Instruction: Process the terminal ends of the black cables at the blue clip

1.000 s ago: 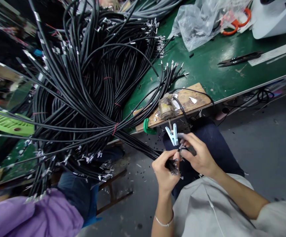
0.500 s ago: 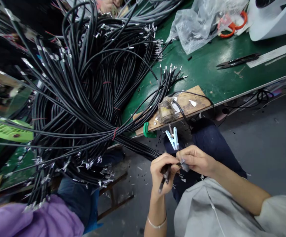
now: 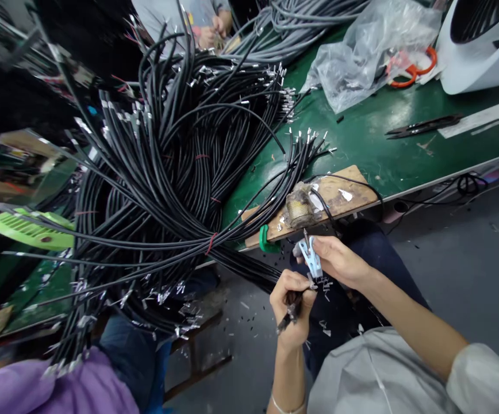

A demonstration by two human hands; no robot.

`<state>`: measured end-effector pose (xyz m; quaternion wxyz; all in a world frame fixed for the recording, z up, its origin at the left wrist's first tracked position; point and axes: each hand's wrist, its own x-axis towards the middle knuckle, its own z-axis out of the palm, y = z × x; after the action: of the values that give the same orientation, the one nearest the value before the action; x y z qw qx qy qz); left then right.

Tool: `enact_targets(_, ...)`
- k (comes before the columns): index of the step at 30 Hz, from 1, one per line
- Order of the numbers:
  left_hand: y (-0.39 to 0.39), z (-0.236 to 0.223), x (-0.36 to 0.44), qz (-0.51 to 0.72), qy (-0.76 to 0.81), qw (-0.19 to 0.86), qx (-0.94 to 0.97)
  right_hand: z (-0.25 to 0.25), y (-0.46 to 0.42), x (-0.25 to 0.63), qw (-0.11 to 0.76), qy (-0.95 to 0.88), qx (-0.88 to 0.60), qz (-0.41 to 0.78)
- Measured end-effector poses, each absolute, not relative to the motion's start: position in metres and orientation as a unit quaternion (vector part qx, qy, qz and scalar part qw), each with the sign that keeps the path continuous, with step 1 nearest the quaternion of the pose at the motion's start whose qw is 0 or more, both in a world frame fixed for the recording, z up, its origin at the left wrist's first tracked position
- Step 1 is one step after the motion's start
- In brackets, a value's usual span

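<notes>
My left hand (image 3: 291,307) is closed around a thin bunch of black cables (image 3: 249,272) that runs down from the big cable bundle (image 3: 163,172); short ends stick out below its fingers. My right hand (image 3: 339,261) sits just above and to the right, fingers curled on the light blue clip (image 3: 311,257) below the bench edge. The bundle is tied with a red band (image 3: 210,243), and its metal-tipped ends fan out over the green bench (image 3: 374,144).
A wooden block (image 3: 340,192) with a lump of residue lies at the bench edge, beside a green clamp (image 3: 264,240). Black snips (image 3: 422,125), a plastic bag (image 3: 361,52), orange scissors (image 3: 413,69) sit farther back. Another person's hands (image 3: 212,31) work at the top. A purple sleeve (image 3: 55,388) shows bottom left.
My right hand has left the cable ends and risen to the blue clip. My left hand holds the bunch in about the same place. The camera view shifted slightly downward.
</notes>
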<state>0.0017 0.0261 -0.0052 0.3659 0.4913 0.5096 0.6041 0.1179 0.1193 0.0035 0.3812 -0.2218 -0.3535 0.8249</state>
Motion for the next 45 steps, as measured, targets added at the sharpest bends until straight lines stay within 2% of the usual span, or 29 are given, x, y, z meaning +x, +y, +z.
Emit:
enact_targets(5, 0.035, -0.002, 0.008, 0.584, 0.531, 0.364, 0.495, 0.002, 0.116, 0.113, 0.393, -0.285, -0.201, 0.851)
enact_targets(9, 0.035, 0.003, 0.005, 0.557, 0.538, 0.377, 0.508, -0.004, 0.116, 0.112, 0.368, -0.231, -0.17, 0.885)
enact_targets(13, 0.029, 0.003, -0.001, 0.54, 0.535, 0.394, 0.517, -0.021, 0.116, 0.122, 0.379, -0.232, -0.205, 0.872)
enact_targets(16, 0.025, 0.002, -0.004, 0.538, 0.526, 0.379, 0.539, -0.023, 0.108, 0.144, 0.46, -0.321, -0.284, 0.778)
enact_targets(18, 0.025, 0.003, -0.005, 0.525, 0.519, 0.368, 0.566, -0.012, 0.098, 0.161, 0.491, -0.444, -0.319, 0.678)
enact_targets(21, 0.026, 0.007, -0.004, 0.465, 0.503, 0.376, 0.625, 0.015, 0.079, 0.177, 0.466, -0.664, -0.257, 0.526)
enact_targets(23, 0.025, 0.01, -0.004, 0.428, 0.491, 0.385, 0.653, 0.028, 0.069, 0.178, 0.459, -0.734, -0.24, 0.44)
enact_targets(25, 0.022, 0.013, -0.005, 0.416, 0.489, 0.384, 0.663, 0.033, 0.064, 0.175, 0.476, -0.735, -0.271, 0.399)
enact_targets(32, 0.01, 0.019, 0.003, 0.4, 0.547, 0.312, 0.666, 0.007, 0.06, 0.157, 0.489, -0.691, -0.363, 0.389)
enact_targets(36, 0.008, 0.018, 0.012, 0.402, 0.605, 0.252, 0.639, -0.004, 0.052, 0.141, 0.553, -0.654, -0.408, 0.316)
enact_targets(38, 0.008, 0.016, 0.014, 0.416, 0.627, 0.237, 0.615, -0.007, 0.05, 0.132, 0.582, -0.599, -0.402, 0.375)
enact_targets(40, 0.008, 0.016, 0.013, 0.432, 0.633, 0.242, 0.596, -0.009, 0.049, 0.124, 0.586, -0.507, -0.371, 0.512)
enact_targets(43, 0.008, 0.017, 0.011, 0.444, 0.619, 0.264, 0.592, -0.011, 0.049, 0.12, 0.52, -0.34, -0.293, 0.727)
enact_targets(45, 0.008, 0.019, 0.009, 0.437, 0.611, 0.278, 0.599, -0.012, 0.048, 0.123, 0.479, -0.27, -0.264, 0.792)
